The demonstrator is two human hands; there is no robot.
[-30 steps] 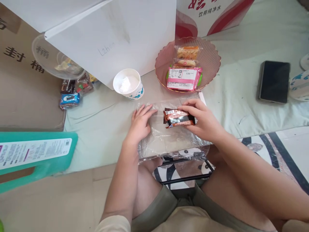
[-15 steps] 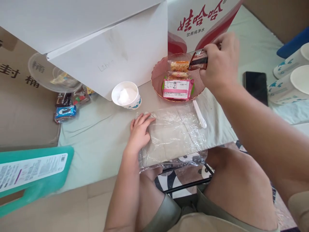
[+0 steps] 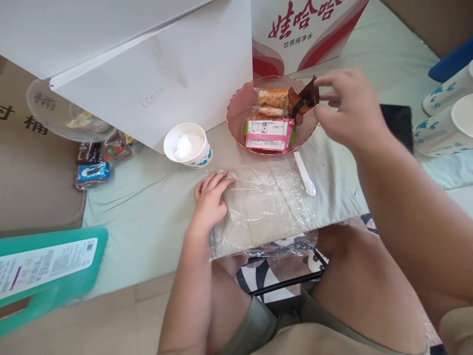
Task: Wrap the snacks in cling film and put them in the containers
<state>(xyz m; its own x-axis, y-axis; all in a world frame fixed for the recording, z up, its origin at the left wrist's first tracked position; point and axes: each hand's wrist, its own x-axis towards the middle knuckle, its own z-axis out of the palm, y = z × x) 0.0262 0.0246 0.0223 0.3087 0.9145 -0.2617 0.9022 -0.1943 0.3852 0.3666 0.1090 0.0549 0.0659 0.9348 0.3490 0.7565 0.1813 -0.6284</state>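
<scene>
My left hand (image 3: 211, 202) lies with its fingers stretched out on the left edge of a clear plastic sheet or bag (image 3: 262, 207), which hangs over the table's front edge. At the right rim of a pink ribbed bowl (image 3: 236, 118), my right hand (image 3: 349, 106) is open, thumb and fingers apart. Just by its fingertips a brown-wrapped snack (image 3: 303, 101) leans inside the bowl. Beside that snack are a pink packet with a white label (image 3: 269, 134) and an orange-and-clear wrapped snack (image 3: 272, 97). A slim white plastic piece (image 3: 304, 173) lies right of the sheet.
A paper cup (image 3: 188, 145) with white powder stands left of the bowl, before a large white box (image 3: 158, 88). Two paper cups (image 3: 443, 128) and a dark phone-like slab (image 3: 399, 125) are at right. Wrapped snacks (image 3: 92, 172) and a green container (image 3: 74, 261) are at left.
My right hand has let go of the brown-wrapped snack, which now rests in the bowl, and has opened and drawn slightly right. My left hand stays on the plastic. The view has shifted slightly.
</scene>
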